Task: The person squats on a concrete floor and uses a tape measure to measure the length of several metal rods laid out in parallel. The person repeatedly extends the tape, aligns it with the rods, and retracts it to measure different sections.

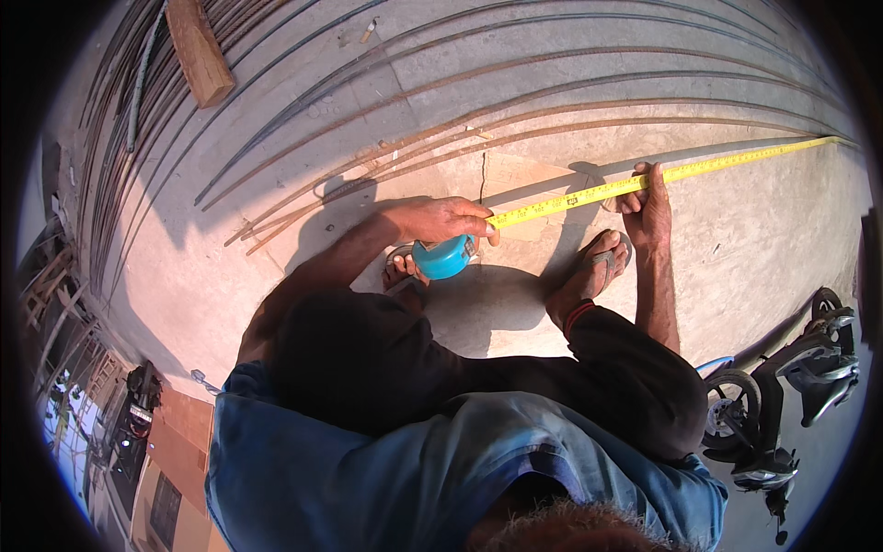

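My left hand (441, 219) grips a blue tape measure case (445, 257), its thumb and fingertips at the start of the drawn-out blade. From there the yellow tape blade (731, 164) stretches to the far right, where its end is too small to make out. My right hand (647, 207) pinches the blade partway along, with fingers behind it and a fingertip over its edge. Beyond both hands, rusty ribbed steel rebars (524, 131) lie along the concrete floor (745, 241). My sandalled feet (597, 265) are below the blade.
More rebars (114, 200) are bunched at the left, with a wooden block (200, 55) across them. A motorcycle (766, 393) stands at the lower right; another (141, 400) is at the lower left. A cigarette pack or similar small scrap (369, 30) lies on the floor.
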A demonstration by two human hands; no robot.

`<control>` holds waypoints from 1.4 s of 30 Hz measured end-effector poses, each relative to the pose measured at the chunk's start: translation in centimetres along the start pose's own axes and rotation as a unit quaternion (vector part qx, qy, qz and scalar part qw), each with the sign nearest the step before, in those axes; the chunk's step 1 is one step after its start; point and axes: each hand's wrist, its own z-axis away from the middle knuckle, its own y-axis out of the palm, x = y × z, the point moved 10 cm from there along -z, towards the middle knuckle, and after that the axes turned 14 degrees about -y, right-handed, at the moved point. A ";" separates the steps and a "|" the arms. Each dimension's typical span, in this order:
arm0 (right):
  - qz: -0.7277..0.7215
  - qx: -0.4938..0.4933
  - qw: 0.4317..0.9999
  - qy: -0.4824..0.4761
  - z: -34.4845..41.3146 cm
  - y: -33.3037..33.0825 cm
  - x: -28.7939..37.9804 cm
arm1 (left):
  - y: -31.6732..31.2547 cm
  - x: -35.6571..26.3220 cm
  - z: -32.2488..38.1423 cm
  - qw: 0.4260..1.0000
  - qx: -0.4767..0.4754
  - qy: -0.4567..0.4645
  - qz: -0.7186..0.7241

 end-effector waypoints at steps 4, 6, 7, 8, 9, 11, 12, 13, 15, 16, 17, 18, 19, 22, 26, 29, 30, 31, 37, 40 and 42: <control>0.036 0.114 0.985 0.123 1.3 0.9 -3.6 | -0.3 -0.6 0.0 1.000 -0.006 0.025 -0.007; 0.061 0.143 0.982 0.107 1.1 0.6 -3.4 | -0.3 -1.0 -0.1 0.999 -0.005 0.041 -0.007; 0.053 0.165 0.977 0.124 1.4 0.7 -3.6 | -0.1 -1.6 0.0 0.998 0.004 0.065 -0.007; 0.015 0.114 0.991 0.061 0.3 -0.2 -2.0 | -0.1 -0.6 -0.2 0.999 0.021 0.018 0.021; 0.019 0.025 0.999 -0.029 -0.6 -2.0 0.2 | 0.0 -0.5 0.0 0.999 0.033 0.013 0.037; 0.032 -0.025 0.996 -0.081 -0.7 -2.7 1.9 | 0.0 -0.2 0.1 0.996 0.056 0.000 0.063; 0.026 0.000 1.000 -0.010 -0.1 -1.8 0.3 | 0.1 -0.1 0.1 0.997 0.061 -0.004 0.056; 0.033 -0.008 0.999 0.003 0.2 -1.6 0.0 | 0.1 0.1 0.0 0.997 0.064 -0.009 0.051; 0.090 0.175 0.974 0.114 2.3 1.9 -3.0 | 0.1 0.3 -0.4 0.996 0.069 -0.009 0.054; 0.090 0.193 0.971 0.112 2.1 2.1 -2.9 | 0.0 0.4 -0.6 0.996 0.071 -0.004 0.061; 0.089 0.264 0.949 0.150 3.4 3.2 -3.9 | 0.2 0.2 -0.6 0.993 0.086 0.018 0.075; 0.068 0.226 0.964 0.122 2.2 2.3 -3.0 | -0.1 0.9 -0.8 0.994 0.081 -0.005 0.072; 0.043 0.124 0.989 0.062 0.8 0.3 -1.7 | -0.1 1.2 -0.8 0.993 0.086 -0.009 0.078; 0.010 -0.028 0.999 -0.035 -1.2 -3.9 1.3 | -0.9 1.9 -0.4 0.995 0.061 -0.008 0.073; 0.057 0.117 0.989 0.066 0.9 -0.4 -2.3 | -0.3 2.4 -0.7 0.982 0.110 -0.062 0.139; 0.111 0.261 0.953 0.107 3.5 2.5 -4.8 | 0.3 1.8 -0.7 0.974 0.146 -0.059 0.160; 0.073 0.155 0.983 0.072 2.0 0.4 -3.5 | 0.6 1.4 -0.2 0.970 0.168 -0.040 0.172; 0.005 0.092 0.996 0.009 0.7 -1.0 -1.8 | 0.1 1.8 0.0 0.985 0.124 -0.037 0.115; -0.049 -0.008 0.997 -0.062 -3.2 -7.7 1.9 | -0.3 1.8 0.3 0.991 0.102 -0.009 0.085; 0.023 0.131 0.989 0.070 1.8 -1.9 -4.9 | -0.2 1.9 -1.0 0.978 0.131 -0.046 0.155; 0.104 0.192 0.968 0.124 2.9 -0.2 -5.7 | 0.3 2.3 -1.0 0.960 0.162 -0.065 0.218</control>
